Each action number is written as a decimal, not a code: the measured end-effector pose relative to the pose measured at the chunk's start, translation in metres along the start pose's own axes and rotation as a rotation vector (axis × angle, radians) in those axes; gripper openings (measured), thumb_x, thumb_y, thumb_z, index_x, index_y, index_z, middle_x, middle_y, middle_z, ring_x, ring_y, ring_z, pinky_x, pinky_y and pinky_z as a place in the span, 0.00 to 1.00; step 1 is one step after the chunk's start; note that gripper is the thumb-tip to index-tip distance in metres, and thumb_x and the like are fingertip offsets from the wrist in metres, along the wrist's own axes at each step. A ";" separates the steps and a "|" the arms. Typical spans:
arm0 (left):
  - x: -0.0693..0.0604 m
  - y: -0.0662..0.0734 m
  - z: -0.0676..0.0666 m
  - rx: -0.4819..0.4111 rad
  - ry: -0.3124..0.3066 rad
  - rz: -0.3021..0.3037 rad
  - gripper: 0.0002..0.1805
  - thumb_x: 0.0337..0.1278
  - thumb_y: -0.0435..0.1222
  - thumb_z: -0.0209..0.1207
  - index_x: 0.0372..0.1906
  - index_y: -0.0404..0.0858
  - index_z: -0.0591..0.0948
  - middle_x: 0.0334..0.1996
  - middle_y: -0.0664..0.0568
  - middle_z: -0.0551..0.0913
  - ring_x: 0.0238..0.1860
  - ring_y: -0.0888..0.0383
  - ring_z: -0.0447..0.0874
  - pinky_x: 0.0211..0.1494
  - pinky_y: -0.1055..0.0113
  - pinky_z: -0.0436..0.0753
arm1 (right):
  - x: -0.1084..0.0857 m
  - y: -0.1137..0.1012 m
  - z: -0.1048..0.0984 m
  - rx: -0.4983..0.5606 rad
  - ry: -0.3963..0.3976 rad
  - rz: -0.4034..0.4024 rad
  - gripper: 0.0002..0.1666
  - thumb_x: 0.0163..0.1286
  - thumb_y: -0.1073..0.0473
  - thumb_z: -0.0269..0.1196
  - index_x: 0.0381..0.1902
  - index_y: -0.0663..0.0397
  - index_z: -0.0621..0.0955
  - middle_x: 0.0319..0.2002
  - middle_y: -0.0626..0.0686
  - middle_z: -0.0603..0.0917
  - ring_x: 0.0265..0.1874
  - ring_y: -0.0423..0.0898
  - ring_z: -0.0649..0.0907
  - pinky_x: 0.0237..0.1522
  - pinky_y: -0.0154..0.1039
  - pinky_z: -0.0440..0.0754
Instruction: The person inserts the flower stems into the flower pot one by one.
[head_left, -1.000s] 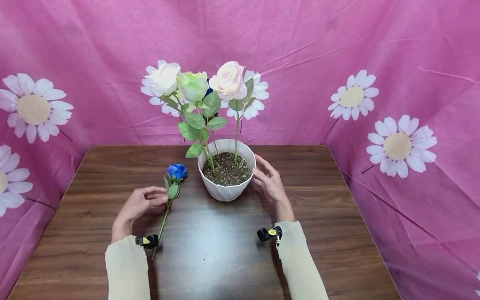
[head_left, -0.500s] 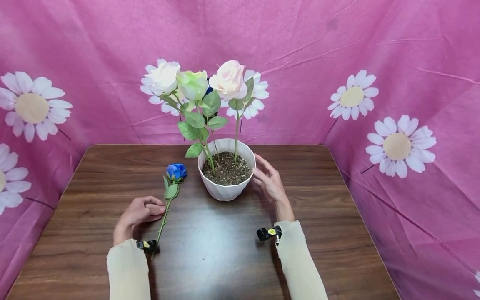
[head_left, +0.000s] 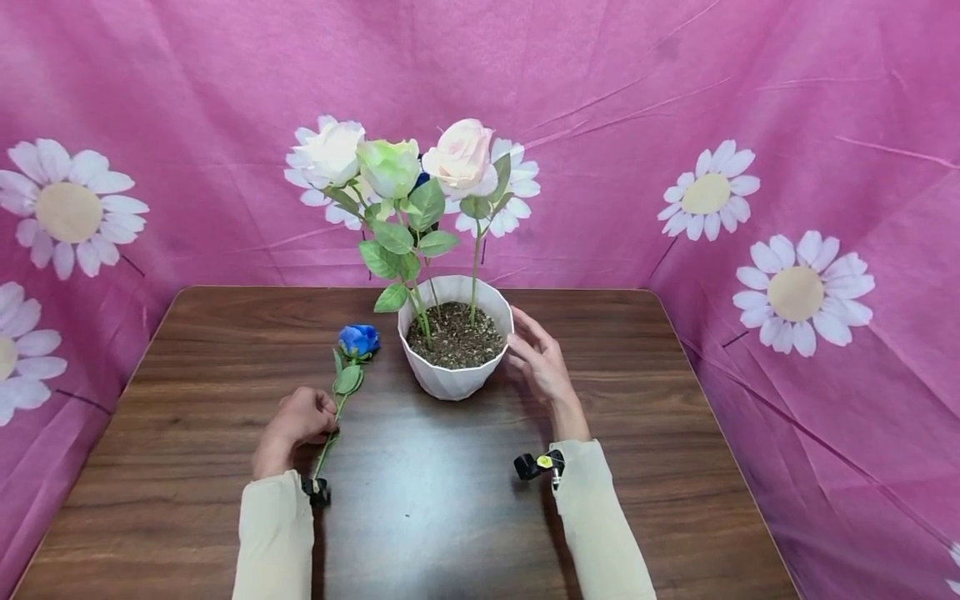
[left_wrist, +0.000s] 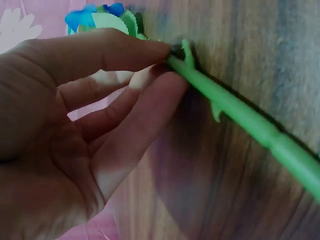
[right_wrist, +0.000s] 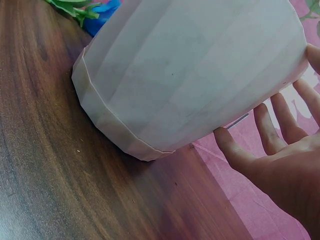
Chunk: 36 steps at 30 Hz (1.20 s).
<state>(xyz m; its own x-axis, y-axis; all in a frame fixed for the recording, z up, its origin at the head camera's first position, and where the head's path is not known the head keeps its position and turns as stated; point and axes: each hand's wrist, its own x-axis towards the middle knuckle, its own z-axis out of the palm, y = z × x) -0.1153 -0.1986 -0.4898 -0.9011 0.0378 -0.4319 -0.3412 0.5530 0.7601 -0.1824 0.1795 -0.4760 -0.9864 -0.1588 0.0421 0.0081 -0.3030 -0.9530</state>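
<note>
A blue rose [head_left: 358, 340] with green leaves lies along the table left of the white pot [head_left: 450, 385]. My left hand [head_left: 298, 421] pinches its green stem [left_wrist: 240, 112] between thumb and fingertips, below the leaves, as the left wrist view shows up close. Small thorns stick out of the stem there. The faceted pot stands upright, filled with dark soil. Against its right side rest the spread fingers of my right hand [head_left: 543, 367]; the right wrist view shows the fingertips along the pot wall, without curling round it.
In the pot stand a white rose [head_left: 333, 154], a green rose [head_left: 390, 167] and a pink rose [head_left: 461, 157]; something dark blue is partly hidden behind them. A pink cloth [head_left: 600, 100] printed with daisies surrounds the wooden table [head_left: 637, 517].
My left hand has slid from beside the leaves down toward the middle of the stem and taken it between the fingers. The rose has shifted slightly right. My right hand has stayed at the pot.
</note>
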 end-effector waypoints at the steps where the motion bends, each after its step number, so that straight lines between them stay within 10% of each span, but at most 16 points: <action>1: 0.001 0.000 0.001 0.004 0.013 -0.007 0.09 0.43 0.19 0.60 0.34 0.25 0.79 0.27 0.45 0.79 0.26 0.55 0.82 0.30 0.61 0.88 | 0.000 0.000 0.000 0.000 -0.002 0.001 0.34 0.75 0.71 0.53 0.77 0.66 0.61 0.73 0.66 0.65 0.61 0.53 0.76 0.57 0.47 0.81; 7: 0.008 -0.009 0.002 -0.057 0.049 -0.022 0.07 0.49 0.23 0.64 0.35 0.24 0.80 0.32 0.43 0.81 0.25 0.57 0.85 0.31 0.63 0.88 | 0.001 0.001 0.000 0.010 -0.006 -0.001 0.34 0.75 0.71 0.53 0.76 0.66 0.61 0.73 0.66 0.65 0.62 0.55 0.75 0.55 0.43 0.83; 21: 0.018 -0.022 0.009 -0.809 0.065 0.087 0.15 0.68 0.22 0.52 0.56 0.19 0.72 0.34 0.53 0.86 0.36 0.63 0.86 0.39 0.68 0.88 | 0.000 -0.001 0.001 0.016 -0.005 0.002 0.34 0.75 0.72 0.53 0.76 0.66 0.60 0.73 0.67 0.64 0.61 0.53 0.75 0.51 0.38 0.84; 28: 0.018 -0.015 0.008 -1.163 0.070 0.180 0.13 0.69 0.20 0.53 0.45 0.36 0.84 0.37 0.49 0.88 0.38 0.59 0.88 0.42 0.64 0.89 | 0.000 -0.001 0.001 0.017 0.000 0.002 0.34 0.75 0.72 0.52 0.77 0.66 0.60 0.73 0.66 0.64 0.60 0.51 0.76 0.51 0.38 0.84; 36: 0.013 0.001 0.004 -1.339 0.039 0.313 0.15 0.72 0.20 0.50 0.47 0.35 0.86 0.36 0.47 0.87 0.38 0.56 0.89 0.41 0.64 0.89 | 0.001 0.000 0.000 0.016 0.001 0.004 0.34 0.75 0.72 0.52 0.76 0.67 0.60 0.73 0.67 0.64 0.60 0.50 0.76 0.50 0.38 0.84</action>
<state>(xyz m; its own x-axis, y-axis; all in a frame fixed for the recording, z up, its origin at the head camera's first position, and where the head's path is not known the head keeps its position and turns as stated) -0.1259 -0.1947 -0.4965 -0.9867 -0.0240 -0.1606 -0.0996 -0.6920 0.7150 -0.1832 0.1789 -0.4762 -0.9865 -0.1594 0.0382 0.0146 -0.3173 -0.9482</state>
